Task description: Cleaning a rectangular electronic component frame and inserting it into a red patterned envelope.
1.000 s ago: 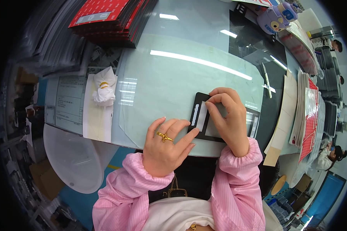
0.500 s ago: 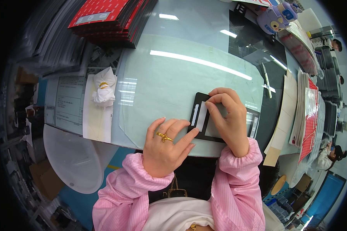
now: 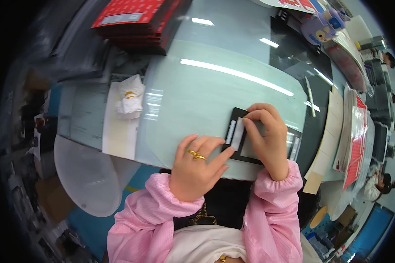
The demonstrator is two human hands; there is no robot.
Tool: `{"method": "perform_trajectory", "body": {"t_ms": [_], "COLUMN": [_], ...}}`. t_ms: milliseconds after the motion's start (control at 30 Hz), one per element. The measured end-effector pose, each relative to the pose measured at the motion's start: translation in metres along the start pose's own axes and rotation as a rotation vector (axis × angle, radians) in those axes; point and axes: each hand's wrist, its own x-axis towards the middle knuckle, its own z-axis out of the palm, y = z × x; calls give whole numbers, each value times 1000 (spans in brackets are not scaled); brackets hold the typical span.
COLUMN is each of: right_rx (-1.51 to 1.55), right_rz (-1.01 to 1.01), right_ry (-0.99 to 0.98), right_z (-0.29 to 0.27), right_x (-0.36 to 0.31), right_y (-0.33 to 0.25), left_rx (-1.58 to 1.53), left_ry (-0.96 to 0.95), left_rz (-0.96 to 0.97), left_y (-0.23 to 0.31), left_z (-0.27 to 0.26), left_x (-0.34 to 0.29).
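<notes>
The glossy tabletop [image 3: 197,94] bears a black-framed panel [image 3: 249,150] and red-topped stack [image 3: 138,26].

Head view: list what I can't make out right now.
All in the head view:
Black frame: middle hidden by the right hand.
Pale strip: contact too small to tell whether the right hand pinches it.
Dark stack, upper left: blurred.
Red-topped stack: cut off by the top edge.

The counter [image 3: 193,101] has a pale, glossy top mirroring white light strips [image 3: 237,76]. Below it shows a blue floor [image 3: 90,228] with a yellow line [image 3: 132,189]. At far right, tilted by the lens, are a pale wall [image 3: 393,116] and a blue, door-like panel [image 3: 378,223]. The far left is dim and blurred.
</notes>
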Motion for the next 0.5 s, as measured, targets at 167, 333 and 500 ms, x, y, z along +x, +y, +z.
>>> {"method": "perform_trajectory", "body": {"t_ms": [167,333,500], "right_rx": [6,-34,1], "right_rz": [51,31,2], "right_ry": [-6,4,0], "right_z": [-4,-5,0], "right_x": [-2,-2,0], "right_y": [-1,-2,0], "left_rx": [-123,243,128], "left_ry": [-17,261,212], "left_rz": [31,-162,-356], "left_y": [-8,-56,-114], "left_z": [-11,-69,-93], "left_x": [-3,10,10]}}
